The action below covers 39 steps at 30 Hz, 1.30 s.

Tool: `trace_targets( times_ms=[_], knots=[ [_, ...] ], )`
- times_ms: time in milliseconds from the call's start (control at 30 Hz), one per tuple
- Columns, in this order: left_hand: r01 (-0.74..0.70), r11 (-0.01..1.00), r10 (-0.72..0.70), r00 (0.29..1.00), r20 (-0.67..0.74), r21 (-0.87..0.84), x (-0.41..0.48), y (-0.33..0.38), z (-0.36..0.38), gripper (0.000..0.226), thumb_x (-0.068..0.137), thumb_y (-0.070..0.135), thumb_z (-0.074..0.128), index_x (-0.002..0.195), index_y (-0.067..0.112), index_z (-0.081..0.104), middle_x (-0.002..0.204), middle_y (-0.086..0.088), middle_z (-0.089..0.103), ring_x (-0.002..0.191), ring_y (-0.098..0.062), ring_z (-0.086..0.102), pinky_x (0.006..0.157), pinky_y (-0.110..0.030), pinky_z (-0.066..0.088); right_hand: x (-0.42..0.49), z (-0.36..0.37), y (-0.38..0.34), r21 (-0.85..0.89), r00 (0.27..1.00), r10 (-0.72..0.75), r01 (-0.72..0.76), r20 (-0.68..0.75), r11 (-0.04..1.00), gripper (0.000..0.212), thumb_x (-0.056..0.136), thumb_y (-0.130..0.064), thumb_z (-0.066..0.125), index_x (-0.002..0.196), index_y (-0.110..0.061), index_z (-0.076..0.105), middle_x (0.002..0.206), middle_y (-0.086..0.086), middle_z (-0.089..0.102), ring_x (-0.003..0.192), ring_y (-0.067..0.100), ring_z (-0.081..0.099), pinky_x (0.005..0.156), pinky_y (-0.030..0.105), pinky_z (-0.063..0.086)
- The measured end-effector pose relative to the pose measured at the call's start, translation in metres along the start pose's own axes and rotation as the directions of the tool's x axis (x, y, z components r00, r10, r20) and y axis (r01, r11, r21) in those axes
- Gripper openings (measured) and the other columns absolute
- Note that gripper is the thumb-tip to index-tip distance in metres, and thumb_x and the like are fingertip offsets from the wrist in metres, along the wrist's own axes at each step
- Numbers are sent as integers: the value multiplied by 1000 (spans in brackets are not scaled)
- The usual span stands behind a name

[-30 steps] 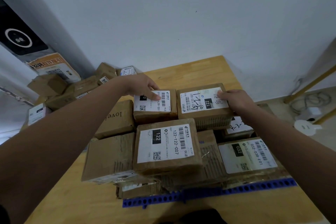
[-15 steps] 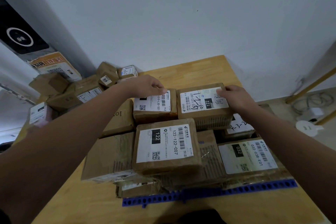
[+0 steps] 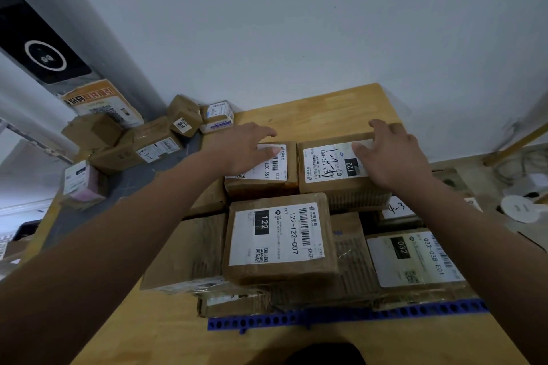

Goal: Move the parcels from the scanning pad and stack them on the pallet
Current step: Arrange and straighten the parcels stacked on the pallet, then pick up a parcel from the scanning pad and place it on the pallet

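- A wooden surface (image 3: 326, 104) runs back to a white wall (image 3: 296, 24). A bare strip lies behind the stack, and another lies in front of it.
- A blue pallet (image 3: 355, 314) with a row of holes shows along the near edge under the stack. The parcels cover nearly all of it.
- The left hand (image 3: 246, 151) lies over the back-left parcel (image 3: 278, 169). Its fingers (image 3: 264, 131) are nearly straight and reach toward the back edge, with the thumb on the white label. They curl round nothing.
- The right hand (image 3: 394, 157) rests on the back-right parcel (image 3: 326, 169). Its fingers (image 3: 378, 126) are spread wide and reach the far top edge, with the thumb on the label.
- Both parcels are brown cardboard. They sit side by side, touching, on the top layer at the back of the stack.
- The back-right parcel's label shows a barcode, a black "122" block and handwriting.
- Just in front lies the front parcel (image 3: 278, 240), labelled "122-122-C07". Beside it to the right and lower is the 032 parcel (image 3: 415, 258). A plain box (image 3: 189, 252) sits to the left.
- On the far left, loose parcels (image 3: 154, 148) are heaped on a dark pad (image 3: 130, 184), well apart from the hands.
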<state>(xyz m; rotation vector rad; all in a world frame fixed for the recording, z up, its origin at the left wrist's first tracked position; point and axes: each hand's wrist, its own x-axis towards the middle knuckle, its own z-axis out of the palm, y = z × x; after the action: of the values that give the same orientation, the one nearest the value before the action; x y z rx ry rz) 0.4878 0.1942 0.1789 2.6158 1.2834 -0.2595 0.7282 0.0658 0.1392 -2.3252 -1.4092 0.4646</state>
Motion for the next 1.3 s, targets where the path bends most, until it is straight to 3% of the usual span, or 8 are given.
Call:
trace_targets(
  times_ms=[133, 367, 533, 800, 1033, 1300],
  knots=[
    [15, 999, -9, 992, -126, 42, -18, -3, -1, 57, 96, 59, 36, 148, 34, 32, 153, 0, 36, 138, -25, 36, 107, -49, 37, -5, -1, -26, -201, 988, -144, 132, -47, 971, 59, 96, -47, 46, 145, -16, 36, 146, 20, 37, 127, 43, 38, 101, 52, 36],
    [97, 994, -105, 967, -231, -46, -59, -29, -11, 54, 97, 56, 39, 146, 35, 35, 153, 4, 35, 139, -22, 33, 109, -46, 36, -10, -2, -113, -238, 940, -337, 341, 59, 909, 58, 95, -48, 44, 146, -22, 35, 150, 15, 33, 133, 39, 32, 107, 51, 34],
    [140, 976, -178, 955, -235, -168, -94, -81, -18, 51, 96, 57, 42, 143, 37, 38, 150, 10, 38, 136, -18, 38, 103, -43, 42, -29, 15, -202, -238, 839, -508, 543, 193, 805, 59, 96, -53, 40, 148, -29, 30, 151, 5, 31, 134, 30, 33, 106, 43, 37],
    [231, 925, -289, 943, -167, -301, -145, -222, -12, 48, 96, 51, 47, 141, 36, 43, 145, 7, 43, 131, -16, 44, 98, -39, 45, -34, 91, -345, -204, 750, -559, 645, 354, 736, 58, 97, -55, 38, 148, -29, 28, 150, 2, 34, 133, 27, 35, 104, 44, 41],
    [324, 857, -394, 913, -104, -401, -167, -356, 21, 51, 93, 46, 53, 141, 34, 44, 146, 0, 44, 129, -22, 47, 103, -42, 44, -25, 174, -451, -206, 704, -544, 678, 456, 706, 59, 97, -54, 40, 147, -26, 29, 147, 4, 38, 133, 26, 38, 106, 44, 40],
    [492, 708, -577, 817, -12, -507, -167, -483, 91, 46, 93, 39, 55, 138, 27, 49, 139, -7, 51, 119, -28, 54, 94, -39, 48, -12, 273, -519, -219, 637, -452, 698, 624, 682, 56, 97, -51, 42, 145, -22, 34, 141, 7, 42, 127, 29, 42, 100, 46, 43]
  ],
)
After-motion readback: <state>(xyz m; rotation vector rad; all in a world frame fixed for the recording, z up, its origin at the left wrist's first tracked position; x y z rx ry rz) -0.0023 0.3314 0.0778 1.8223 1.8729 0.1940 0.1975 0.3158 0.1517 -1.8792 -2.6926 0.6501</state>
